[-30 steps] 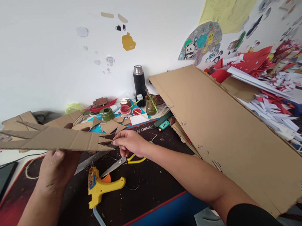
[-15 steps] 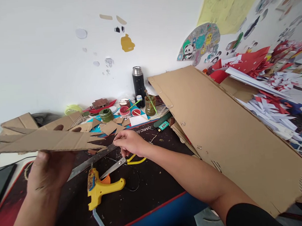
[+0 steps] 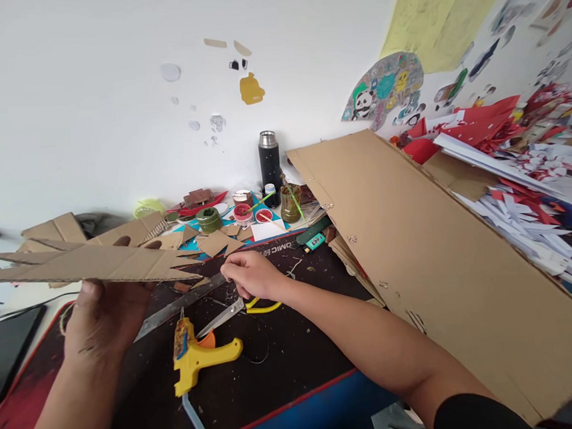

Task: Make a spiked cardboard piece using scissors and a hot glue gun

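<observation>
My left hand [image 3: 105, 320] grips a flat cardboard piece [image 3: 108, 265] with jagged, pointed ends, thumb underneath and fingers behind it. It is held above the left part of the desk mat. Just off the piece's right end is my right hand [image 3: 254, 276], its fingers curled and pressed together; anything between them is too small to make out. Below that hand lie scissors [image 3: 223, 317] with yellow handles. A metal ruler [image 3: 176, 310] runs under the cardboard. Nearer to me, a yellow glue gun [image 3: 193, 357] rests on the mat, a pale glue stick protruding from its back.
A large cardboard panel [image 3: 410, 247] leans across the right side. Along the wall stand a black thermos [image 3: 269, 164], paint jars [image 3: 209, 220] and cardboard scraps [image 3: 216, 243]. Cut red and white paper [image 3: 517, 198] is heaped behind the panel. A black device [image 3: 14, 346] lies at left.
The whole view has shifted slightly, so things appear a little further right. Both hands keep nearly the same poses; the cardboard piece stays in my left hand.
</observation>
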{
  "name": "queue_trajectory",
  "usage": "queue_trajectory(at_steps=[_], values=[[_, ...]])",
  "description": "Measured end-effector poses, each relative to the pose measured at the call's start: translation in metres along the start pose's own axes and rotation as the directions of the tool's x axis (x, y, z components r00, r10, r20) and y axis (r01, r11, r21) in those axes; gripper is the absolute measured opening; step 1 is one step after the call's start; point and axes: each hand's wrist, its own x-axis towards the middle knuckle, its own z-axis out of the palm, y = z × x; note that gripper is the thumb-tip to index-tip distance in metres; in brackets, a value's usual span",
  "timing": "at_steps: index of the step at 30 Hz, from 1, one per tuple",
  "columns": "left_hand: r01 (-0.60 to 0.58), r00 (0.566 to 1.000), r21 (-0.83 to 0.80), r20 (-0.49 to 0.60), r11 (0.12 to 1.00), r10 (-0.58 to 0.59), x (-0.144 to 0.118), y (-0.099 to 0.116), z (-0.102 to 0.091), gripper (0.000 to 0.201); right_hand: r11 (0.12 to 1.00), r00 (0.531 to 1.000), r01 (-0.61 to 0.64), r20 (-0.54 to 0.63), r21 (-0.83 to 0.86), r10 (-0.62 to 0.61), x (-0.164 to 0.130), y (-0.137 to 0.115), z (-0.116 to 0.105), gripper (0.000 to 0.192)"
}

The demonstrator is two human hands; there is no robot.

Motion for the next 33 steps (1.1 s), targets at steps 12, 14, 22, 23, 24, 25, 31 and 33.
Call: queue_trajectory(at_steps=[12,14,22,23,24,25,31,33], values=[[0.039,0.999,0.06,0.021,0.997,-0.04,0.004,-0.005,-0.01,0.063,0.993,0.958,-0.07,0.284,0.096,0.04,-0.002,-0.004,0.003,0.009],[0.04,0.999,0.065,0.026,0.997,-0.042,0.005,-0.006,-0.013,0.066,0.989,0.943,-0.078,0.331,0.127,0.032,-0.003,-0.007,0.001,0.011],[0.033,0.998,0.078,0.055,0.996,-0.037,0.008,-0.01,-0.018,0.069,0.946,0.908,-0.189,0.413,0.263,0.067,0.0,-0.01,-0.003,0.032],[0.033,0.998,0.082,0.052,0.996,-0.038,0.008,-0.01,-0.017,0.069,0.944,0.912,-0.189,0.404,0.272,0.067,0.0,-0.009,-0.003,0.035],[0.035,0.998,0.089,0.054,0.995,-0.04,0.007,-0.01,-0.016,0.069,0.943,0.918,-0.181,0.391,0.278,0.061,0.0,-0.008,-0.003,0.036],[0.035,0.998,0.098,0.057,0.995,-0.04,0.007,-0.01,-0.016,0.069,0.944,0.925,-0.167,0.377,0.284,0.051,0.0,-0.007,-0.003,0.036],[0.026,0.996,0.131,0.086,0.991,-0.037,0.005,-0.013,-0.019,0.066,0.941,0.935,-0.14,0.353,0.308,0.023,-0.001,-0.006,-0.003,0.03],[0.018,0.996,0.091,0.087,0.996,-0.025,0.007,-0.015,-0.021,0.067,0.938,0.934,-0.149,0.356,0.314,0.03,-0.001,-0.007,-0.004,0.026]])
